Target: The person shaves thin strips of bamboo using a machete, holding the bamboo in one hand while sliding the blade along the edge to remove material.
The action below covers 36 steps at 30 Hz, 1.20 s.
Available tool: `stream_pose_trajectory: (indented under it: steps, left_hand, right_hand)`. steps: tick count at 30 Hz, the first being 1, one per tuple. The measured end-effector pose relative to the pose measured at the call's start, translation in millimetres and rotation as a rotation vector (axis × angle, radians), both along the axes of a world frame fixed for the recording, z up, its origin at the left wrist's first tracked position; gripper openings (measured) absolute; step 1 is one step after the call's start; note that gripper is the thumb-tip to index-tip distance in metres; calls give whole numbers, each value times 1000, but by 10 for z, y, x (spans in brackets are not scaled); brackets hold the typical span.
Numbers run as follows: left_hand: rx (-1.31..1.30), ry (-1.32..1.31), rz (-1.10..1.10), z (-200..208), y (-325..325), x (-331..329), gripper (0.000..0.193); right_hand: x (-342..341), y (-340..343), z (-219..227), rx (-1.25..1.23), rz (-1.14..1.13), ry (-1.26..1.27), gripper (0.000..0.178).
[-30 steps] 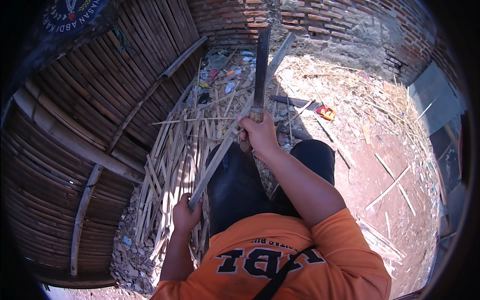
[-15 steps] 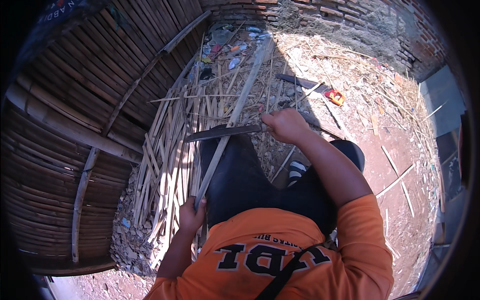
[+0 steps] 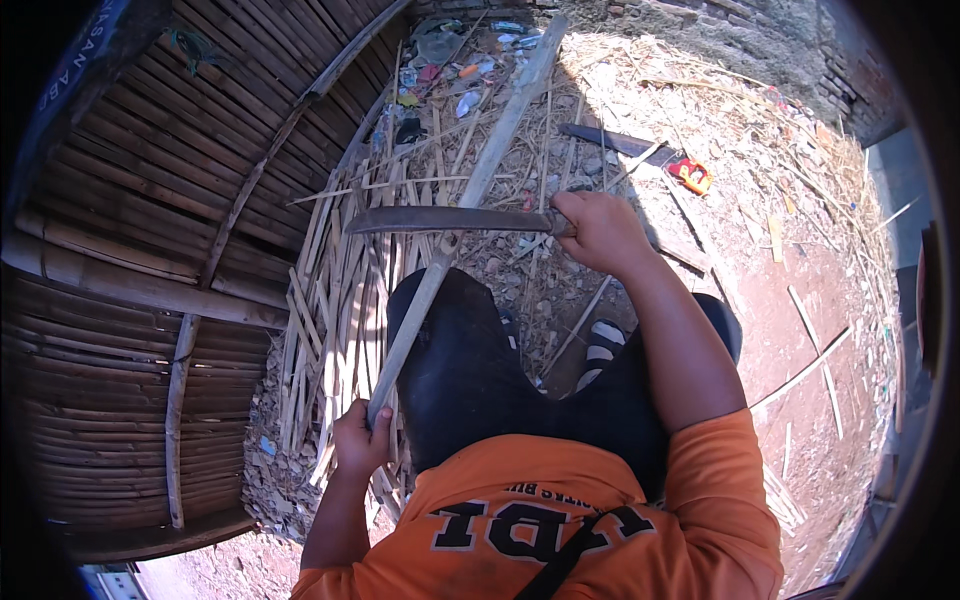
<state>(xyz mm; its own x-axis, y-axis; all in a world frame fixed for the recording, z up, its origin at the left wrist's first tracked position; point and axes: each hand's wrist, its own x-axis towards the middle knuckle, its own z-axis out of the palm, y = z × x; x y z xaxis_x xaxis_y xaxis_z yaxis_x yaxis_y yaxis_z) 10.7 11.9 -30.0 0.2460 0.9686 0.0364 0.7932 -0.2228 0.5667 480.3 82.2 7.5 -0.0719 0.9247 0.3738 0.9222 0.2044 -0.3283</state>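
A long pale strip, bamboo or wood by its look [image 3: 481, 180], runs slantwise ahead of the person, its near end low beside the left thigh and its far end up and to the right; whether that far end touches the ground, I cannot tell. The left hand [image 3: 362, 440] has its grip clamped around the strip's near end, so the long axis leads away from this hand and leans rightward. The machete [image 3: 430, 218] crosses over the strip near its middle, the dark blade lying almost square across the view, with its tip left of the strip and its handle to the right. The right hand [image 3: 602, 232] is closed around that handle, its grip together and apart from the strip, which lies to its left; the left hand is the nearer one, being already on it. Whether the blade touches the strip or hangs just above it is not clear. The dark trousers [image 3: 460, 350] show below and right of the strip, its lower half passing over the left knee. Left of the strip lies a heap of similar thin slats [image 3: 345, 350], and beyond them stands a slatted wall [image 3: 110, 330]. Right of the strip's upper half, a handsaw with a red and orange handle [image 3: 690, 177] rests on the littered ground [image 3: 735, 235]. Farther right of the strip, two sticks [image 3: 822, 362] lie crossed.
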Motion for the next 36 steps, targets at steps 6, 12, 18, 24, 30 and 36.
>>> stream_pose_trajectory:
  steps: [6, 12, 18, 24, 30, 36]
  left_hand:
    - [50, 4, 3, 160, 16, 107, 32]
    - [105, 65, -10, 142, -9, 77, 33]
    - [56, 101, 5, 216, -104, -82, 34]
    - [94, 62, -24, 179, -128, -56, 34]
    - [148, 62, -23, 163, -200, -301, 32]
    - [93, 24, 16, 69, -277, -385, 31]
  right_hand:
    - [169, 105, -47, 33, -234, 271, 29]
    - [-265, -30, 16, 69, 150, -63, 27]
    - [184, -76, -77, 40, -226, 165, 25]
    - [-175, -169, -59, 65, 21, 75, 24]
    - [-72, -112, -40, 138, 47, 40, 21]
    - [190, -75, -144, 100, -237, 259, 22]
